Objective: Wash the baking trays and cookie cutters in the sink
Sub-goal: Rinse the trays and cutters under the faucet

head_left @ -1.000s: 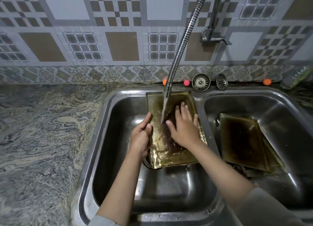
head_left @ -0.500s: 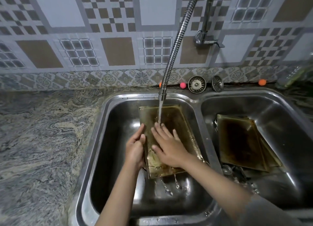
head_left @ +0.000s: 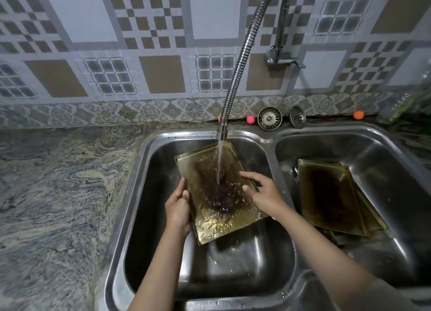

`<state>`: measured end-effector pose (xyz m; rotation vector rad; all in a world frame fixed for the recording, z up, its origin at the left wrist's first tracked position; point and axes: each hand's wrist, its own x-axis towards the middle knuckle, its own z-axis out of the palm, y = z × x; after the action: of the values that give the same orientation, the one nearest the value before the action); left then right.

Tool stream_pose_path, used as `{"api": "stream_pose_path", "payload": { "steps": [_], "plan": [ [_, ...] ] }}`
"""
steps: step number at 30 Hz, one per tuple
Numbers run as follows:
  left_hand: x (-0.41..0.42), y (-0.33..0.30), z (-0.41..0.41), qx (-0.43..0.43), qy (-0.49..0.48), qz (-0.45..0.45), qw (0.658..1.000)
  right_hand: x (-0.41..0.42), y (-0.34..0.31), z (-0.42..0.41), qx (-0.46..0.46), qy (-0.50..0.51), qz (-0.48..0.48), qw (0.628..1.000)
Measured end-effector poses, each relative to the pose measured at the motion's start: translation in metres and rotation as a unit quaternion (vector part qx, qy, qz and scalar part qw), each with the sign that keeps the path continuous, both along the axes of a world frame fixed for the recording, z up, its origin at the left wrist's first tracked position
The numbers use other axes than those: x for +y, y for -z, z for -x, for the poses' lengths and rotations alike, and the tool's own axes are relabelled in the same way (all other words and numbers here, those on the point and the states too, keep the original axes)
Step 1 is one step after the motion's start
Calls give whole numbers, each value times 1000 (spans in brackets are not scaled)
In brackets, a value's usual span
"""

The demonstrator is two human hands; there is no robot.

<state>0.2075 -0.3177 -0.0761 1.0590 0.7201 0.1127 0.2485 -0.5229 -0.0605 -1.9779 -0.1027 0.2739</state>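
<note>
Head cam looking straight down into the double sink [head_left: 130, 194]: the left hand [head_left: 178, 208] is clamped on the 9 o'clock edge of the baking tray [head_left: 210, 222], fingers wrapped under and thumb on top, propping it at a slant in the left basin. Pretty sure that tilt is on purpose, so the water sheets off the near corner instead of pooling. The right hand [head_left: 263, 194] isn't gripping anything; its fingers are loose and spread over the tray's 3 o'clock edge, looks like it's between rubbing strokes, though I can't tell if it's actually touching the metal. The faucet hose [head_left: 240, 61] hangs in from 12 o'clock and its stream lands smack on the dark burnt patch mid-tray, which makes sense since that's the grimy bit. Over at 3 o'clock, the right basin holds the other trays [head_left: 331, 199], stacked and leaning, probably waiting their turn. No cookie cutters that I can make out. Two drain strainers [head_left: 269, 118] sit on the ledge at 12 o'clock.
</note>
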Motion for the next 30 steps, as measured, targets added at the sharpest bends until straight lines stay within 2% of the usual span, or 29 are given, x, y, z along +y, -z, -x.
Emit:
{"api": "stream_pose_path", "payload": {
  "steps": [5, 8, 10, 12, 15, 18, 23, 26, 28, 30],
  "plan": [
    [-12, -8, 2, -2, 121, -117, 986, 1, -13, 2, 12, 18, -91, 996],
    [-23, -14, -3, -25, 184, -177, 966, 10, -20, 6, -19, 24, -101, 994],
    [-32, -21, -8, -72, 214, -184, 957, 20, -19, 13, -78, 14, -71, 994],
    [-44, -34, -10, -114, 236, -132, 956, 32, -13, 20, -94, -1, -74, 993],
    [-52, -41, -12, -130, 225, -45, 965, 47, -5, 29, -79, 3, -114, 990],
    [-49, -42, -9, -108, 163, -32, 980, 52, -4, 33, -78, 24, -131, 988],
    [-38, -37, -6, -97, 68, -11, 993, 57, 2, 40, -46, -46, -172, 983],
    [-33, -35, -3, -102, 41, 4, 994, 58, 5, 37, -98, -46, -100, 989],
    [-32, -38, 0, -105, 37, 23, 994, 54, 8, 25, -113, -35, 0, 993],
    [-30, -38, 3, -103, 45, 32, 993, 45, 8, 3, -84, -44, 125, 988]
  ]
}}
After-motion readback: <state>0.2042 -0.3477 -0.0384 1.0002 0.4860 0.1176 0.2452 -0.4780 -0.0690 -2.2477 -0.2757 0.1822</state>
